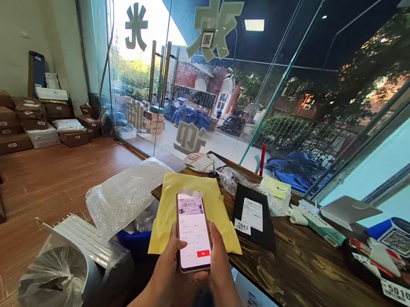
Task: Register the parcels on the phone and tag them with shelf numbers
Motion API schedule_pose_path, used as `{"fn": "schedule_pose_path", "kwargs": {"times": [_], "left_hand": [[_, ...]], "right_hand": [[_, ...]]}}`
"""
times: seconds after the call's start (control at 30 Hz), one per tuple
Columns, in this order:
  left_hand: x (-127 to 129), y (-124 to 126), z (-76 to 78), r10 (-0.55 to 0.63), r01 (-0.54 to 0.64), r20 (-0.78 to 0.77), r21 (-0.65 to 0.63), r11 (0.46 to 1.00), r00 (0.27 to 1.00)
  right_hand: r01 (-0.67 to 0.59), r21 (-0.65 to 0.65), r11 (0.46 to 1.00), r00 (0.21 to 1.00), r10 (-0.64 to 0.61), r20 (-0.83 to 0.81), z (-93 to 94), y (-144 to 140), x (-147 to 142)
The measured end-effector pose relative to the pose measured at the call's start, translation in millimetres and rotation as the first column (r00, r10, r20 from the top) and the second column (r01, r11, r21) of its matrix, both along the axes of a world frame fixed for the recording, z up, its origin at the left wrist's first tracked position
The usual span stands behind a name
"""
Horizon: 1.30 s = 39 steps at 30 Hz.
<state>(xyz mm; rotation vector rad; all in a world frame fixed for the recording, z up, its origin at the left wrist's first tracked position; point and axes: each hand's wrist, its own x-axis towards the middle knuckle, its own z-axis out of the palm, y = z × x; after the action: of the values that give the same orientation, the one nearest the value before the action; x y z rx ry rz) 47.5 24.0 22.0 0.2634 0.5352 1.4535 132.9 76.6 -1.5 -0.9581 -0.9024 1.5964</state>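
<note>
On the dark wooden counter (323, 291) a yellow mailer (183, 191) lay flat, overhanging the near edge, a black parcel (257, 219) beside it, labels upward, seemingly for scanning. Above the mailer a phone (192, 232) was held screen-up. The left hand (165, 271) and right hand (216, 264) cupped it, fingers curled about its lower edges.

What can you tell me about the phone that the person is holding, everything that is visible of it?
The phone is a slim smartphone with a dark frame, held upright and tilted slightly left, over the near edge of the yellow mailer. Its lit screen shows a barcode at the top, small lines of text on white, and a red button low on the right. The left hand cups its lower left side; the right hand grips its lower right edge.
</note>
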Motion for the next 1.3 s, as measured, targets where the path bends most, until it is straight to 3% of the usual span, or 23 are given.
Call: {"fn": "schedule_pose_path", "kwargs": {"times": [0.17,0.27,0.37,0.47,0.63,0.83,1.03,1.3], "left_hand": [[-0.7,-0.7,-3.3,-0.015,0.015,-0.013,0.017,1.000,1.000],[-1.3,-2.9,-9.4,-0.009,0.010,-0.028,0.031,0.999,1.000],[-0.7,-6.1,-13.9,0.016,-0.015,-0.018,0.029,0.999,1.000],[1.7,-10.0,-14.0,-0.029,0.029,0.011,0.025,0.999,1.000],[11.0,-17.6,-18.0,-0.122,0.123,-0.009,0.045,0.991,0.992],[30.9,-21.6,-30.6,-0.189,0.188,-0.006,0.105,0.976,0.982],[40.8,-25.8,-27.2,-0.269,0.269,-0.008,0.071,0.960,0.963],[43.4,-24.8,-26.3,-0.259,0.261,-0.033,0.080,0.962,0.965]], "right_hand": [[-0.023,0.035,0.999,0.999,0.021,0.032,0.6,-3.8,6.3],[-0.174,0.119,0.978,0.984,0.168,0.056,3.7,-9.8,19.9],[-0.335,0.205,0.920,0.942,0.318,0.109,7.7,-17.1,35.9],[-0.390,0.231,0.891,0.917,0.353,0.187,8.9,-24.5,48.0],[-0.355,0.247,0.902,0.913,0.278,0.300,0.0,-38.5,66.2],[-0.248,0.210,0.946,0.935,0.176,0.309,-14.2,-57.0,89.1],[-0.088,0.158,0.984,0.962,0.043,0.269,-13.5,-71.9,94.9],[-0.066,0.143,0.987,0.969,0.029,0.246,-9.7,-74.8,92.8]]}}
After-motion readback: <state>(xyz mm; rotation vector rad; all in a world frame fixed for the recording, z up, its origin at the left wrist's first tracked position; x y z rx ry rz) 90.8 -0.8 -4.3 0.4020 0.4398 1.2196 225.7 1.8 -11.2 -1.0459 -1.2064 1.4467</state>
